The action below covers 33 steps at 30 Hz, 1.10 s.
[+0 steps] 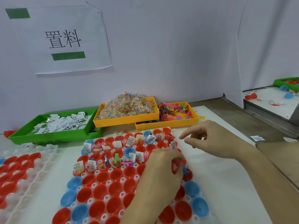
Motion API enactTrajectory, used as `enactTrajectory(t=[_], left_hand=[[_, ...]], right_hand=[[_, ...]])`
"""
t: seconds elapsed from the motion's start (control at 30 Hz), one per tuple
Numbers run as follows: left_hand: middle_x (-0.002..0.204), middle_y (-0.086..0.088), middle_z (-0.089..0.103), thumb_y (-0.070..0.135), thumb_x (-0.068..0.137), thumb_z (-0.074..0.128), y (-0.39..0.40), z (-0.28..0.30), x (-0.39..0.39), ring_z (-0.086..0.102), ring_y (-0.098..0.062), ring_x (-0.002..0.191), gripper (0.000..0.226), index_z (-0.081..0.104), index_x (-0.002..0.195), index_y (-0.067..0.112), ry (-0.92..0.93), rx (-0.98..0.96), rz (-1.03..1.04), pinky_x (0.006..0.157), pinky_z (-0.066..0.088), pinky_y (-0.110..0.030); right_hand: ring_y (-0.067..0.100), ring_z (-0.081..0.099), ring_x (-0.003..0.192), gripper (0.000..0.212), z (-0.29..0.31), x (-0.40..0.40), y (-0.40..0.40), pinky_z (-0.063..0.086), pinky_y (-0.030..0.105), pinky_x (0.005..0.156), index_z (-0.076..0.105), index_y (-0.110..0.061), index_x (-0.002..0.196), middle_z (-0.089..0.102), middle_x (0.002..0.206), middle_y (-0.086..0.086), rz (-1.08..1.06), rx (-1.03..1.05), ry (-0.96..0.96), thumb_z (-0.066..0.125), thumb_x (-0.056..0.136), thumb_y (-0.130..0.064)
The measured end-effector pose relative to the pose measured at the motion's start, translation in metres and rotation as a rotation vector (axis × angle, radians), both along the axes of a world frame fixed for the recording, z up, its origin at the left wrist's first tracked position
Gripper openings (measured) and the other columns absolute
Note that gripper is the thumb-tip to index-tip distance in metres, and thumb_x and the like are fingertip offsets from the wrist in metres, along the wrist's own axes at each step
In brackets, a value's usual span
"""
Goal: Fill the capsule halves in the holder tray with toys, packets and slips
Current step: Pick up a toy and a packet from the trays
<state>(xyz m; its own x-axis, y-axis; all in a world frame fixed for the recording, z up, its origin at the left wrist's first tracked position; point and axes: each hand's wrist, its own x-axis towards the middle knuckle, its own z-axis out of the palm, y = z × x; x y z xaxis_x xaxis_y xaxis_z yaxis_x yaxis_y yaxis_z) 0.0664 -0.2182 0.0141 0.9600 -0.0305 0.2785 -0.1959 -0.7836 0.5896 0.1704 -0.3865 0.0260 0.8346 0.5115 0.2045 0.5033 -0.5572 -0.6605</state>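
I see the white plastic holder tray (208, 178) of red and blue capsule halves (100, 193) lying on the table in front of me. The far rows already hold slips, packets and toys; the near rows (more than half, I judge) are not filled. The left hand (161, 173) pinches a small blue toy figure (186, 171) over a red half. The right hand (215, 141) hovers loosely spread, holding nothing.

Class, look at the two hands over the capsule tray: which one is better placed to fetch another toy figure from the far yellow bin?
Probably the right hand: it hangs loose-fingered nearest the yellow plastic bin of small coloured toy figures, while the left hand is at a red capsule half.
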Motion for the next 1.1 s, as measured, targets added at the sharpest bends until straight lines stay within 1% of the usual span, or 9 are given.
enactTrajectory(t=[0.13,0.23,0.33,0.5,0.63,0.8,0.87,1.0,1.1], left_hand=[[0.105,0.020,0.064,0.018,0.092,0.066,0.014,0.007,-0.004,0.057,0.000,0.098,0.028,0.069,0.117,0.032,-0.061,-0.029,-0.013,0.081,0.044,-0.002],[0.091,0.029,0.063,0.021,0.089,0.068,0.048,0.019,-0.008,0.056,0.009,0.091,0.019,0.073,0.103,0.033,-0.116,-0.071,0.024,0.074,0.043,-0.005],[0.086,0.025,0.069,0.019,0.088,0.067,0.110,0.027,-0.005,0.061,0.009,0.084,0.015,0.072,0.089,0.033,-0.176,-0.138,0.183,0.070,0.042,-0.005],[0.113,0.006,0.069,0.024,0.097,0.057,0.206,0.003,-0.006,0.061,-0.015,0.108,0.015,0.068,0.108,0.027,-0.126,-0.272,0.515,0.093,0.045,-0.034],[0.128,0.001,0.061,0.029,0.103,0.043,0.223,-0.025,-0.005,0.055,-0.021,0.121,0.022,0.060,0.117,0.027,-0.113,-0.735,0.518,0.105,0.041,-0.041],[0.121,-0.008,0.067,0.023,0.104,0.037,0.218,-0.039,0.006,0.063,-0.020,0.113,0.031,0.063,0.118,0.011,-0.155,-1.131,0.454,0.091,0.046,-0.029],[0.112,-0.011,0.071,0.018,0.103,0.037,0.218,-0.042,0.009,0.066,-0.022,0.108,0.032,0.066,0.108,0.007,-0.190,-1.172,0.469,0.087,0.048,-0.029],[0.102,-0.014,0.074,0.014,0.101,0.038,0.220,-0.045,0.011,0.069,-0.025,0.103,0.032,0.069,0.097,0.006,-0.251,-1.199,0.476,0.085,0.050,-0.031],[0.100,-0.013,0.075,0.014,0.101,0.038,0.221,-0.047,0.011,0.071,-0.024,0.100,0.033,0.070,0.095,0.006,-0.265,-1.202,0.464,0.085,0.050,-0.032]], right_hand=[[0.000,0.065,0.074,0.018,-0.002,0.002,-0.002,0.049,0.014,0.062,0.073,-0.044,0.089,0.069,0.075,-0.023,-0.049,-0.024,0.001,0.066,0.094,-0.028],[-0.005,0.062,0.077,0.018,-0.005,0.006,-0.002,0.045,0.013,0.063,0.074,-0.041,0.087,0.069,0.073,-0.021,-0.131,-0.011,-0.039,0.066,0.094,-0.027],[-0.009,0.062,0.079,0.015,-0.006,0.010,0.005,0.042,0.009,0.062,0.074,-0.039,0.088,0.068,0.079,-0.023,-0.190,0.022,-0.075,0.066,0.094,-0.027],[-0.002,0.062,0.080,0.011,0.002,0.022,0.041,0.039,0.007,0.063,0.072,-0.033,0.093,0.065,0.082,-0.024,-0.218,0.033,-0.129,0.064,0.096,-0.026],[-0.003,0.061,0.081,0.016,0.017,0.045,0.085,0.046,0.012,0.069,0.077,-0.019,0.098,0.072,0.091,-0.011,-0.158,0.005,-0.198,0.061,0.098,-0.022],[0.005,0.058,0.099,0.023,0.029,0.076,0.139,0.043,0.019,0.085,0.072,-0.013,0.116,0.070,0.120,0.001,-0.073,-0.049,-0.183,0.055,0.101,-0.016],[0.007,0.059,0.101,0.021,0.031,0.083,0.162,0.045,0.024,0.090,0.074,-0.014,0.112,0.071,0.119,0.001,-0.024,-0.087,-0.171,0.060,0.099,-0.022],[0.013,0.064,0.096,0.025,0.037,0.089,0.205,0.050,0.031,0.084,0.077,-0.013,0.098,0.074,0.104,0.001,0.000,-0.131,-0.141,0.070,0.092,-0.036],[0.020,0.064,0.107,0.033,0.040,0.092,0.229,0.052,0.035,0.090,0.077,-0.008,0.099,0.073,0.111,0.006,-0.049,-0.192,-0.090,0.075,0.087,-0.039]])
